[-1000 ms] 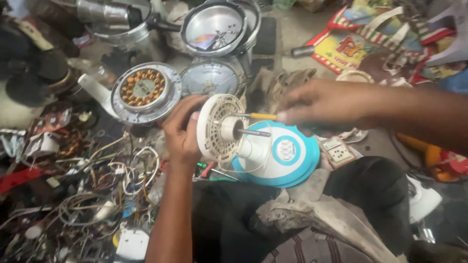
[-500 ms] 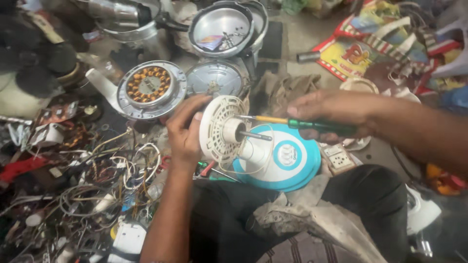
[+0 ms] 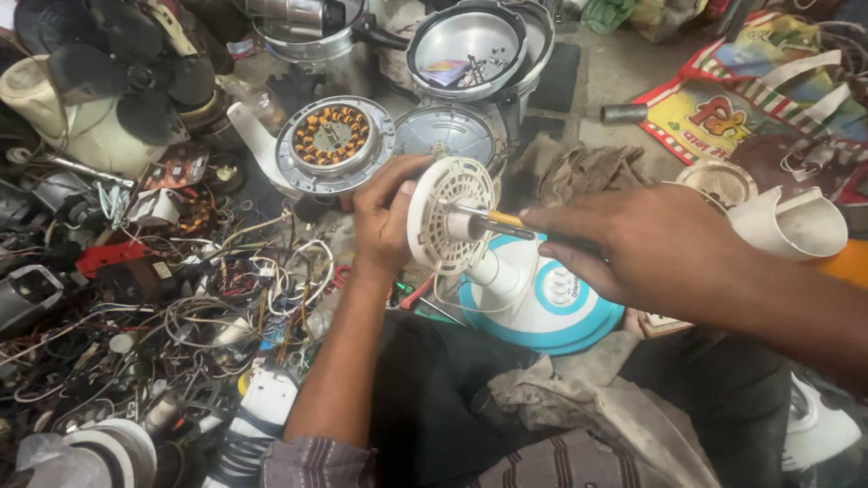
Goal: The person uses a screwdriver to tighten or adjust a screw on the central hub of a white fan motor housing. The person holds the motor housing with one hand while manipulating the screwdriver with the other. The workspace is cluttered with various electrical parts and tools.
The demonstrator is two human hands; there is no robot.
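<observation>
Over the blue-and-white fan base: left hand clamped round the white motor housing, steadying it on its stand; right hand closed on a yellow-handled screwdriver, tip aimed at the hub.

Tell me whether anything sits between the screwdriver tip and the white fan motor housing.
Nothing visible does. The right hand points the screwdriver straight at the hub of the white fan motor housing, which the left hand steadies from behind; the tip already meets the hub.
</observation>
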